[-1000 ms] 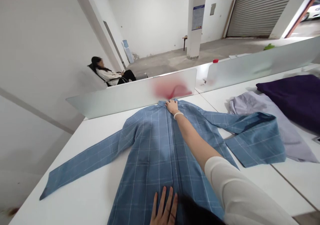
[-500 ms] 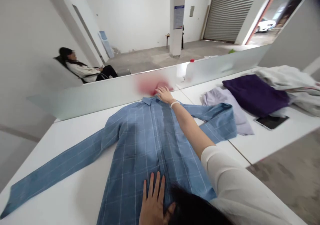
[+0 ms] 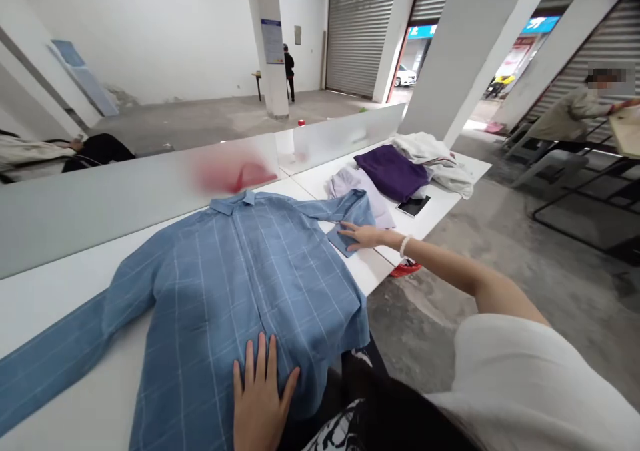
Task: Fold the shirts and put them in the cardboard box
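Note:
A blue checked shirt (image 3: 235, 277) lies spread face up on the white table (image 3: 65, 297), collar toward the frosted divider, sleeves out to both sides. My left hand (image 3: 260, 391) lies flat and open on the shirt's lower front, near the hem. My right hand (image 3: 361, 236) reaches out to the right sleeve's cuff, fingers stretched flat on the folded-back cuff (image 3: 350, 227). A white bead bracelet (image 3: 404, 244) is on my right wrist.
A frosted divider (image 3: 125, 187) runs along the table's far edge. To the right lie a lilac garment (image 3: 350, 184), a purple garment (image 3: 393, 171), white cloth (image 3: 435, 161) and a dark tablet (image 3: 414, 205). Other people stand and sit farther off.
My right hand left the collar and swung right to the sleeve cuff. My head turned right, bringing the table's end and the floor into view. The left hand stayed flat on the shirt.

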{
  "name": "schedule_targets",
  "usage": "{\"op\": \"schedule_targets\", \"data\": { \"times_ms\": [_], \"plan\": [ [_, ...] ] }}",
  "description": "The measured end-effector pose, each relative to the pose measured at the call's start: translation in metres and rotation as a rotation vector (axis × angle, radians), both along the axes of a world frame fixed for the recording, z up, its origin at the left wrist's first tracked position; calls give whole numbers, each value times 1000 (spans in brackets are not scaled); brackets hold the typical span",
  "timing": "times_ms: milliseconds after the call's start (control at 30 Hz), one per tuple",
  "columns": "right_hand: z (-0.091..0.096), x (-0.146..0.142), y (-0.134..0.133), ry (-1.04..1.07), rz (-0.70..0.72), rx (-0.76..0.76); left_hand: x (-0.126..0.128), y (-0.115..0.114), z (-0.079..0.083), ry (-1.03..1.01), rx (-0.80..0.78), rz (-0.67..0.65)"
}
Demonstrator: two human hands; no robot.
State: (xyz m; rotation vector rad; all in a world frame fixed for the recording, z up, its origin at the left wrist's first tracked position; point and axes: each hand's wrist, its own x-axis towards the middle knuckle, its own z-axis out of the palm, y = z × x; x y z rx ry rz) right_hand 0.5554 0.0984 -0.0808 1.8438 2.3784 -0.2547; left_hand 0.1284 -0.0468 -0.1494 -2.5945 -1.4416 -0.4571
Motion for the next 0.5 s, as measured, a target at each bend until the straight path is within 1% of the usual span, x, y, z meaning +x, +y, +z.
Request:
{"op": "schedule_targets", "data": {
  "times_ms": [67,133,200,267,333,367,433,467,500],
  "plan": [
    [-7,-3,-16,46,-52,-6,-2,-7,-5,10,-9,9],
    [-9,-7,-24,102,-69,9,-7,-15,-9,16,-39,22],
    [-7,-8,-30,134,-29,29,-15,-19,-9,15,-108,30],
    [2,-3,-38,150,21,52,-25,-15,-2,3,-202,22],
    [19,11,-47,145,32,95,-33,-2,9,-16,-266,11],
    [31,22,-52,128,8,129,-37,8,15,-23,-271,2],
    [61,49,-59,64,-79,174,-42,32,23,-23,-221,-2],
    [79,64,-62,29,-137,179,-44,44,24,-21,-176,24],
    [97,78,-63,12,-174,137,-45,54,23,-17,-133,62]
  ]
}}
